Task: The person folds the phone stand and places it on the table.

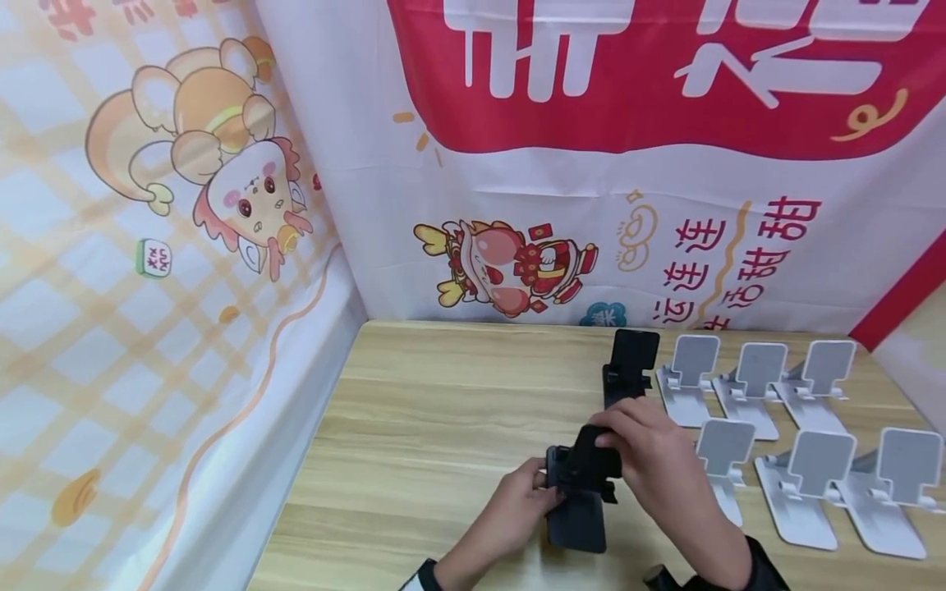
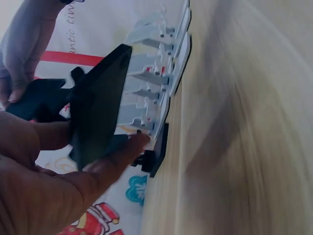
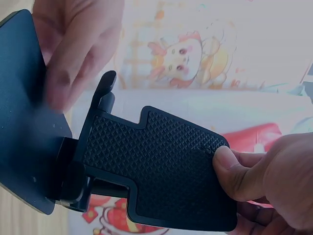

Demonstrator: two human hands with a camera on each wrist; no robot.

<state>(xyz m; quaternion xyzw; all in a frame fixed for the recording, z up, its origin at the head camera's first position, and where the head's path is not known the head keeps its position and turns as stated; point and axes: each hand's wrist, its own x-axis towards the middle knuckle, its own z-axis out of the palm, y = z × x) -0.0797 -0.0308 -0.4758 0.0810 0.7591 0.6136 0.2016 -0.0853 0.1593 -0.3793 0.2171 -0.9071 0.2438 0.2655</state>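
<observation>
A black folding phone stand (image 1: 576,529) is held between both hands, above the wooden table. My left hand (image 1: 513,505) grips its flat base (image 2: 100,105), with fingers on both faces of it in the left wrist view. With thumb and fingers, my right hand (image 1: 658,455) pinches the outer edge of the textured upper plate (image 3: 166,169). That plate is folded out at an angle from the base, and the hinge (image 3: 73,183) shows between them. Behind the right hand stands a second black phone stand (image 1: 634,351), unfolded, its lower part partly hidden by that hand.
Several white phone stands with grey plates (image 1: 820,464) stand in two rows on the right of the wooden table (image 1: 443,394). A printed cloth (image 1: 355,205) hangs along the back and left sides. A small black object (image 1: 660,579) lies by the right sleeve.
</observation>
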